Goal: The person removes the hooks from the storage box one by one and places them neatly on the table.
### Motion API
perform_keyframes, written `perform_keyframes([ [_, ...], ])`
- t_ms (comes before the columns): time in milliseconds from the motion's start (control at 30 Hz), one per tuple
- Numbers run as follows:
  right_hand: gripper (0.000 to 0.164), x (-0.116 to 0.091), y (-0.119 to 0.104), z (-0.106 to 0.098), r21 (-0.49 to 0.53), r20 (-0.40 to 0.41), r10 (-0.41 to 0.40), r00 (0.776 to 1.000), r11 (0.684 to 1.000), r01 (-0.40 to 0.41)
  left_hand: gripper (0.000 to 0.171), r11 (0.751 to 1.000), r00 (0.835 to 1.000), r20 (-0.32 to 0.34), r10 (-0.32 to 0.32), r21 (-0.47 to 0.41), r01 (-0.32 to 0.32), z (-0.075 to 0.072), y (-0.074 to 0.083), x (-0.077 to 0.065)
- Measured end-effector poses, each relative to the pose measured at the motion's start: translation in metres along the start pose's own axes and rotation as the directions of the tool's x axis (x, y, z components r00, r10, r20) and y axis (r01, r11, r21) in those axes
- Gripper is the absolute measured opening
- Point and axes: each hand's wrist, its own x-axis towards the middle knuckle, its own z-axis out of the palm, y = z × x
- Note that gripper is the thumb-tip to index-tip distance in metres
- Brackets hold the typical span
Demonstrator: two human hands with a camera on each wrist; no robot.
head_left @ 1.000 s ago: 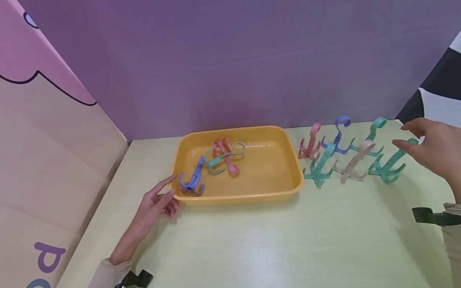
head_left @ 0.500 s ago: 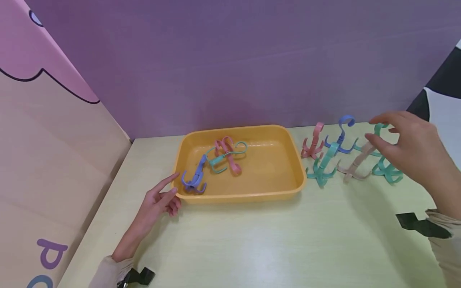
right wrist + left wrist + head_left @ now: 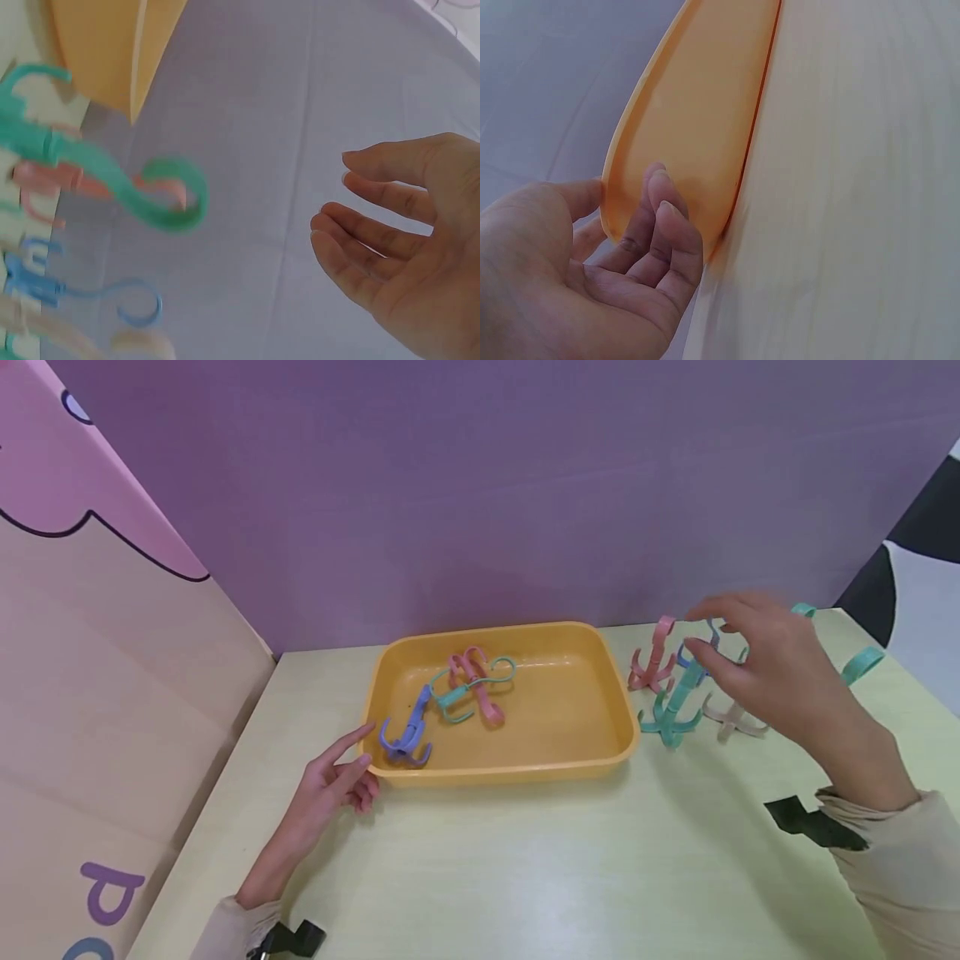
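Note:
My left hand [image 3: 322,789] rests at the left rim of a yellow tray [image 3: 495,774], index finger extended and thumb touching the edge. In the left wrist view its other fingers bend loosely beside the tray's outer wall. My right hand [image 3: 780,660] hovers with fingers apart and holds nothing. Closest below its fingertips stands a green multi-prong hook [image 3: 678,702]. Around it stand a pink hook [image 3: 654,660], a blue hook [image 3: 34,285] and a beige hook [image 3: 733,724], partly hidden by the hand in the head view. Two more green hooks show behind the hand.
Inside the tray lie a blue hook [image 3: 408,731], a thin green hook [image 3: 453,696] and a pink hook [image 3: 487,703]. The pale table [image 3: 487,868] meets a purple backdrop [image 3: 487,510] along its far edge.
My right hand has moved left over the standing hooks, from the rightmost green one toward the front-left green one. My left hand stays at the tray.

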Motion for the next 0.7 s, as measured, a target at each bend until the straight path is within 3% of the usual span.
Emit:
perform_keyframes([
  [300, 0.024, 0.022, -0.027, 0.04, 0.101, 0.08, -0.061, 0.995, 0.993, 0.053, 0.049, 1.0, 1.0, -0.001, 0.004, 0.0, -0.004, 0.001, 0.002, -0.001],
  [700, 0.022, 0.049, -0.037, 0.107, 0.181, 0.239, -0.124, 0.963, 0.98, 0.081, 0.051, 1.0, 1.0, 0.006, 0.007, -0.013, -0.007, 0.004, 0.001, -0.002],
])
